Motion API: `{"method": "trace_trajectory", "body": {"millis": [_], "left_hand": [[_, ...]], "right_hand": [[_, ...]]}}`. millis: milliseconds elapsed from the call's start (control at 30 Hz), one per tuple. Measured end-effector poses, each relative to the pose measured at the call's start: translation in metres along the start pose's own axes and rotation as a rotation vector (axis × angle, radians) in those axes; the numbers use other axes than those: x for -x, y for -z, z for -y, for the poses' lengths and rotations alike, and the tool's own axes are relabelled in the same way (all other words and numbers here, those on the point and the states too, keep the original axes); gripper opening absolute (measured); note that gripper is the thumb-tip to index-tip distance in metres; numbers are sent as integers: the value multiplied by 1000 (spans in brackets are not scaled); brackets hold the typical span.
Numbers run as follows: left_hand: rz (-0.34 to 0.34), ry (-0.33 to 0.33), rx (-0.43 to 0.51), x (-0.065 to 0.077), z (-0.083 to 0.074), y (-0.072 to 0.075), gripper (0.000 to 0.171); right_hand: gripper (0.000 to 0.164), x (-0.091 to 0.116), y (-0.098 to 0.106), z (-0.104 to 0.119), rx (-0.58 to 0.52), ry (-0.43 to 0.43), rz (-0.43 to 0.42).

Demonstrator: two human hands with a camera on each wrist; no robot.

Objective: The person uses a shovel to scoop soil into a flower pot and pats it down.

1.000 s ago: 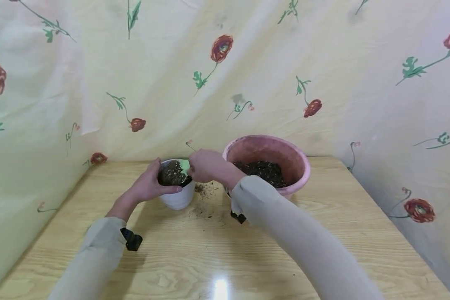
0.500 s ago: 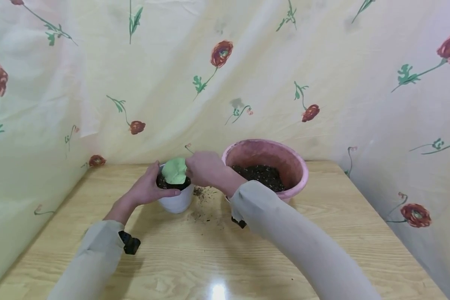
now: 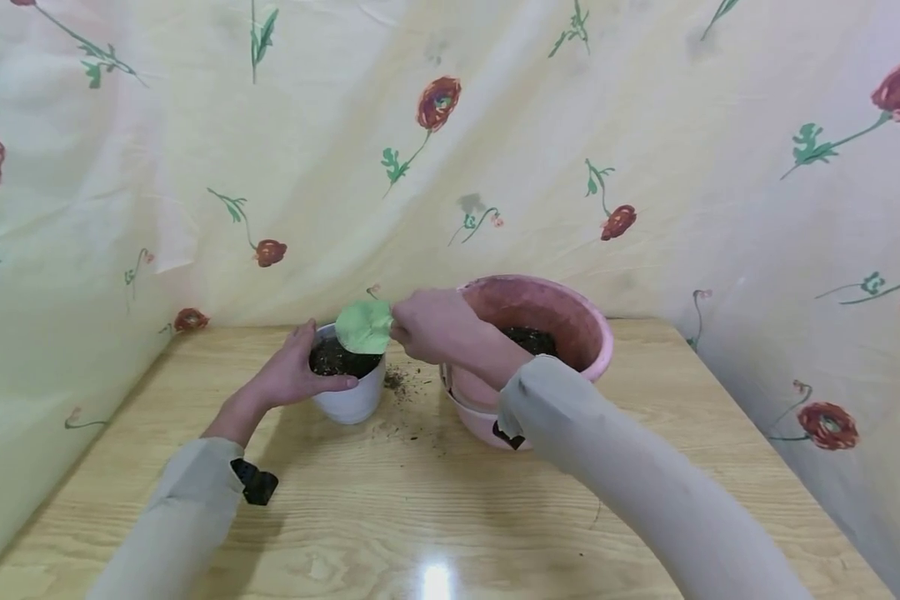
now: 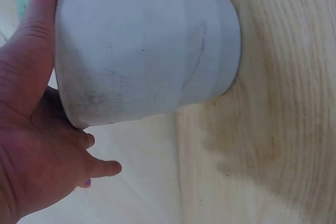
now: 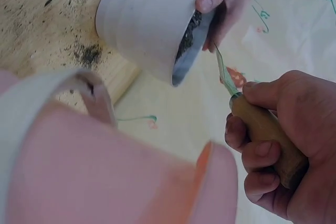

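Observation:
In the head view, a white flower pot (image 3: 348,404) with dark soil (image 3: 330,358) in it stands upright on the table. My left hand (image 3: 292,373) holds it at the rim, thumb along the near side and the other fingers round the left and back. My right hand (image 3: 442,327) grips a garden trowel (image 3: 365,327) with a pale green blade. The trowel's wooden handle (image 5: 268,137) lies inside the curled fingers in the right wrist view. Its blade is over the right part of the white pot's opening, above the soil.
A large pink pot (image 3: 600,362) holding soil stands to the right, partly behind my right forearm. Loose soil crumbs (image 3: 396,379) lie on the wooden table (image 3: 345,517) between the pots. A flowered cloth (image 3: 330,150) hangs close behind.
The trowel blade, earlier low in the white pot's soil, has turned its broad face into view and risen to the right with my right hand. The left hand keeps its hold.

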State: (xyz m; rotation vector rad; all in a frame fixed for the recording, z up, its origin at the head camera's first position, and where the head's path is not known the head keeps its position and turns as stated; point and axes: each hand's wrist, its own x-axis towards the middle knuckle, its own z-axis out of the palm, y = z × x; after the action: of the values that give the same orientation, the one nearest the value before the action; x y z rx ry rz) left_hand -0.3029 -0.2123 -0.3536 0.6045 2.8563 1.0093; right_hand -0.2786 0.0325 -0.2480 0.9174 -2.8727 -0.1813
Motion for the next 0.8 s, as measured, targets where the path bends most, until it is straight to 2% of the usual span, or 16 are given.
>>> {"method": "trace_trajectory", "body": {"millis": [200, 400, 600, 800], "left_hand": [[13, -24, -58, 0, -5, 4, 122], [-44, -79, -109, -5, -17, 2, 121], [-52, -124, -91, -11, -41, -3, 125], [-16, -161, -50, -16, -70, -11, 125]], "right_hand": [[31, 12, 3, -16, -37, 9, -72], [35, 22, 11, -31, -99, -8, -108], [29, 38, 23, -50, -166, -8, -123], [19, 64, 29, -79, -138, -43, -265]]}}
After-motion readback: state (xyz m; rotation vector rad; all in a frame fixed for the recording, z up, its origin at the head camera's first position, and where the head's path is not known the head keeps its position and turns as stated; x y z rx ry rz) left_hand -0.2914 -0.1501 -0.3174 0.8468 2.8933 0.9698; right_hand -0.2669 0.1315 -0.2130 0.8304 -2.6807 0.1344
